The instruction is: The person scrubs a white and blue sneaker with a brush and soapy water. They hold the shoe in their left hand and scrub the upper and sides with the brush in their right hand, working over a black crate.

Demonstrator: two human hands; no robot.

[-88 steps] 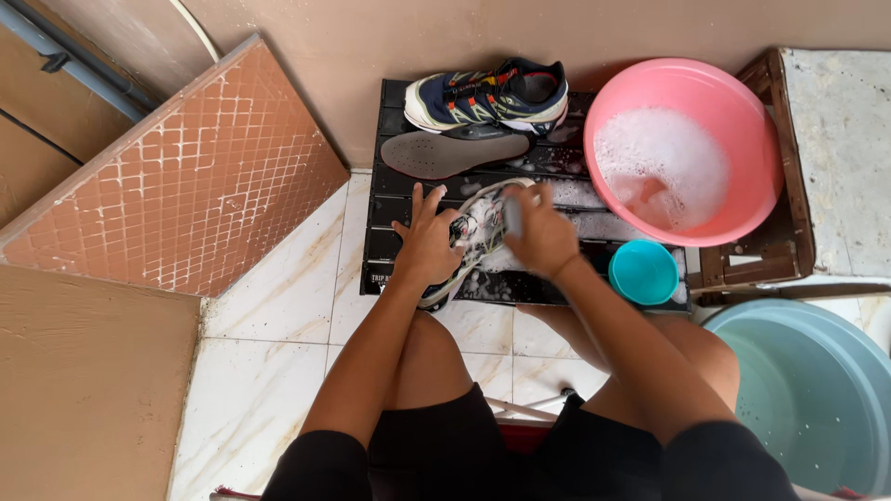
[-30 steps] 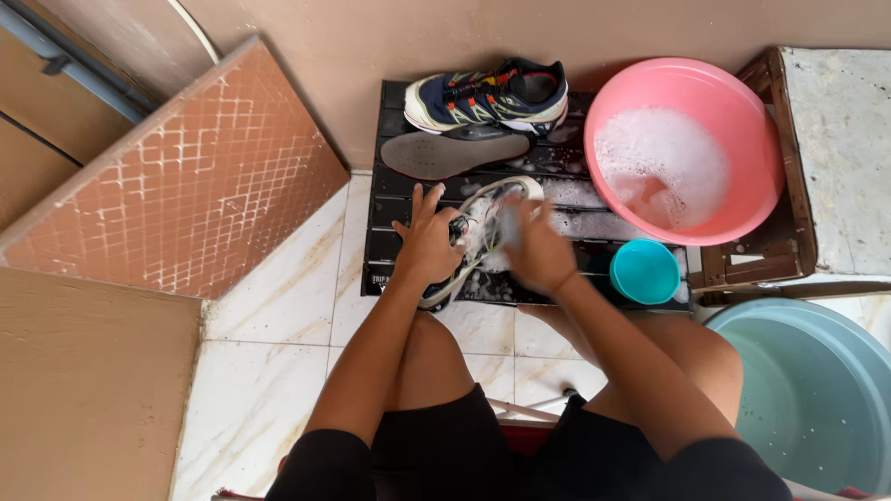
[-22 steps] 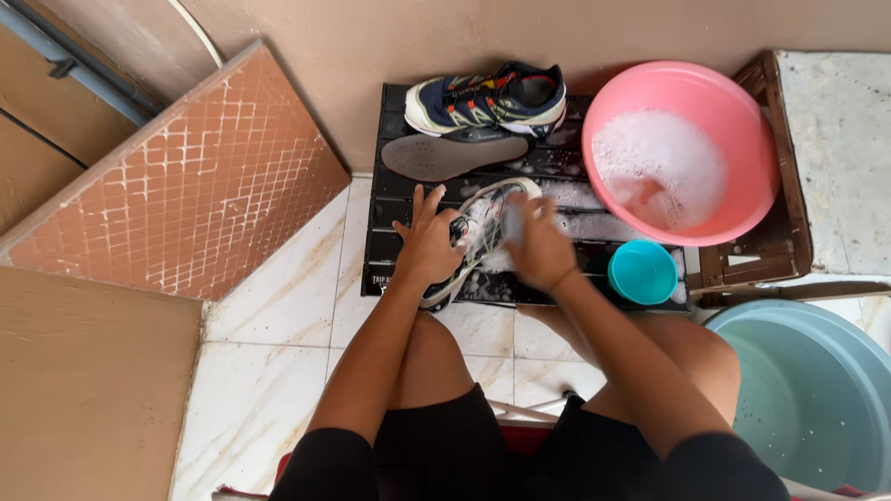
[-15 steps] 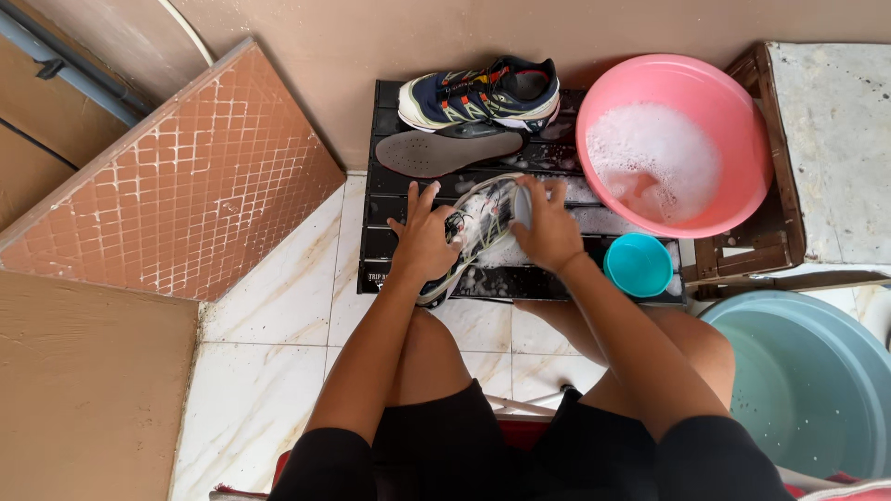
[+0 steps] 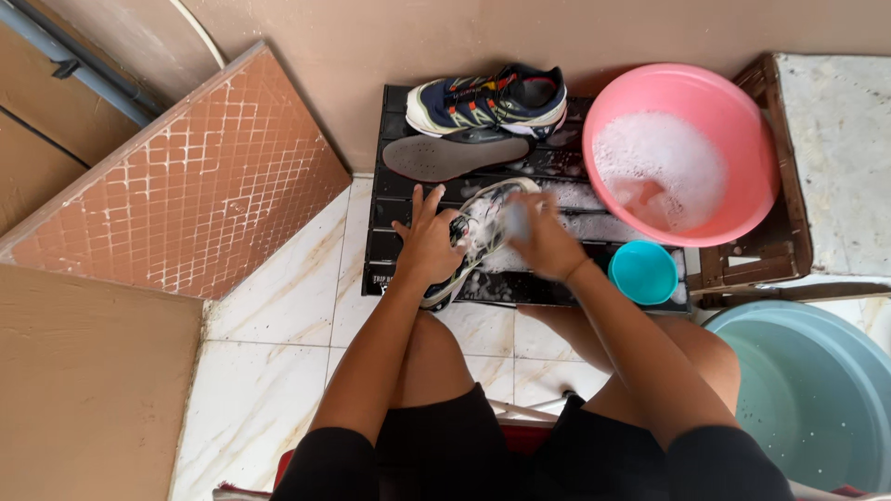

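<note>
One black slatted mat (image 5: 399, 199) covers pale floor tiles (image 5: 269, 390).

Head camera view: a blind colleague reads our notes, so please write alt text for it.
A seated person's left hand holds down a soapy shoe on a black slatted mat while the right hand scrubs it. Beyond lie a second shoe, an insole and a pink basin of suds.

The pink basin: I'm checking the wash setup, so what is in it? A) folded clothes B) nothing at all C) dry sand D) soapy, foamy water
D: white suds and water fill the pink basin, right of the soapy sneaker under both hands.
</note>
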